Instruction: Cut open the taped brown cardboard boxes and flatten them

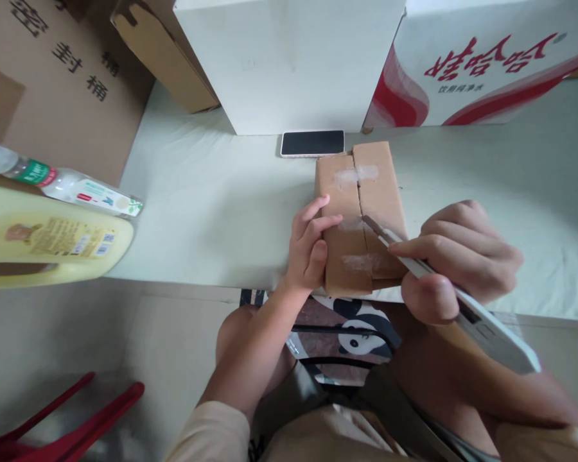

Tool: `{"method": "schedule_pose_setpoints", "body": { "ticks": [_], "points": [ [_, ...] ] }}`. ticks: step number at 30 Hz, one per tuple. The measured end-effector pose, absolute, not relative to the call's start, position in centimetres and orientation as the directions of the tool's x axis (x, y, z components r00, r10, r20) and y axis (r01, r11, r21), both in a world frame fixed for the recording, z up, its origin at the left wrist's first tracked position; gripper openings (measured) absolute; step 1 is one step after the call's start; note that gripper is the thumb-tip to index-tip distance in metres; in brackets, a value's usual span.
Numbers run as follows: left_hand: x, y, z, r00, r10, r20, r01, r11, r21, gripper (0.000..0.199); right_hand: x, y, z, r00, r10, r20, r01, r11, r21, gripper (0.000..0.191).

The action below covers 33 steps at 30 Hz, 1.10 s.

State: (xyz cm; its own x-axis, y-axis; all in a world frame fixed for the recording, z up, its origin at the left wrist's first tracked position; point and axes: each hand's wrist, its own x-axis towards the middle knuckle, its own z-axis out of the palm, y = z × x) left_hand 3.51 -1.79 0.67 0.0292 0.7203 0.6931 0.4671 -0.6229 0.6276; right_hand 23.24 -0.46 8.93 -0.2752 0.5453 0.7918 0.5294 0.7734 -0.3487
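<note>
The left hand (310, 249) is half-curled, the right hand (464, 251) gripping.

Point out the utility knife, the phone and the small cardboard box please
Utility knife (486, 330), head view: on its white handle.
Phone (313, 143), head view: on its dark screen.
Small cardboard box (381, 200), head view: on its right top flap.

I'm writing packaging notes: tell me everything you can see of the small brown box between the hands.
The box looks like plain cardboard, its two top flaps meeting at a narrow lengthwise seam. Whitish, tape-like patches cross that seam. It sits slightly turned at the near edge of the table. The left hand touches its left flap; the knife in the right hand has its tip at the seam.
</note>
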Motion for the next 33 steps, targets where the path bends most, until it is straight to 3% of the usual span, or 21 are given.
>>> {"method": "schedule_pose_setpoints", "body": {
  "ticks": [3,10,17,28,33],
  "points": [
    [3.5,-1.9,0.7,0.023,0.731,0.682,0.468,-0.61,0.639,0.049,22.6,-0.2,9.8,-0.27,0.436,0.858,0.45,0.845,-0.288,0.043],
    [3.6,-2.0,1.0,0.031,0.735,0.677,0.504,-0.596,0.625,0.053,22.6,-0.4,9.9,-0.292,0.549,0.783,0.517,0.779,-0.353,0.055],
    [3.6,-2.0,1.2,0.034,0.727,0.686,0.514,-0.601,0.612,0.052,22.5,0.0,9.7,-0.288,0.565,0.773,0.455,0.791,-0.409,0.045],
    [3.3,-1.8,1.1,0.052,0.712,0.7,0.539,-0.61,0.581,0.046,22.6,-2.3,12.6,-0.357,0.586,0.728,0.508,0.776,-0.375,0.031],
    [3.3,-2.1,1.2,0.042,0.734,0.677,0.508,-0.6,0.619,0.047,22.6,-4.1,14.1,-0.354,0.694,0.628,0.549,0.697,-0.461,0.028]
  ]
}}
